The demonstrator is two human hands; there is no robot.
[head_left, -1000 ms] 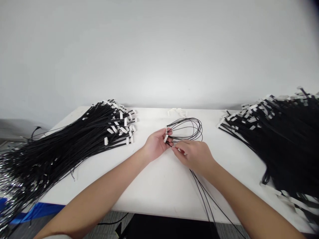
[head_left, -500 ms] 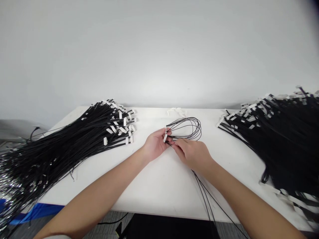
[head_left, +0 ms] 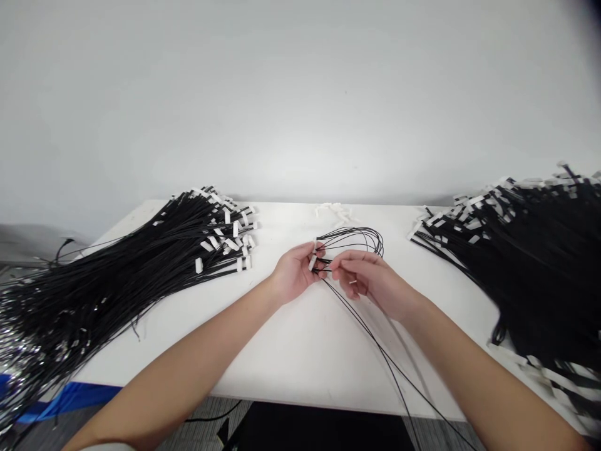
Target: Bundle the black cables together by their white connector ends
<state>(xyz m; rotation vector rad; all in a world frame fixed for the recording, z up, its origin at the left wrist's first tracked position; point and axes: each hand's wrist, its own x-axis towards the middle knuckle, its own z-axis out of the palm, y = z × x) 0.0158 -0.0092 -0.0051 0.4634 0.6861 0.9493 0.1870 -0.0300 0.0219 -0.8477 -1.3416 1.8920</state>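
A: Left hand pose?
B: Left hand point(head_left: 297, 274) palm up, mid-table. Left forearm point(head_left: 197, 360) reaches in from near left. Thumb along the far side, fingers curled under, gripping a white connector point(head_left: 312, 263).
A: Right?
B: Right hand point(head_left: 369, 279) just right of it, back of hand up, knuckles bent. Right forearm point(head_left: 464, 363) slants in from near right. Thumb and index tips close together by a wire end next to the connector; can't tell if they pinch it. Other fingers curled.
A: Harness?
B: Connector sits at the left fingertips. Looped black wires point(head_left: 374, 237) bow out to the right, beyond the right hand. Loose wires point(head_left: 359, 318) run from the left fingertips over the near table edge.
A: Around it?
B: White table point(head_left: 286, 363). Black cable piles left point(head_left: 136, 269) and right point(head_left: 539, 257); small white pieces point(head_left: 339, 213) far side, middle.
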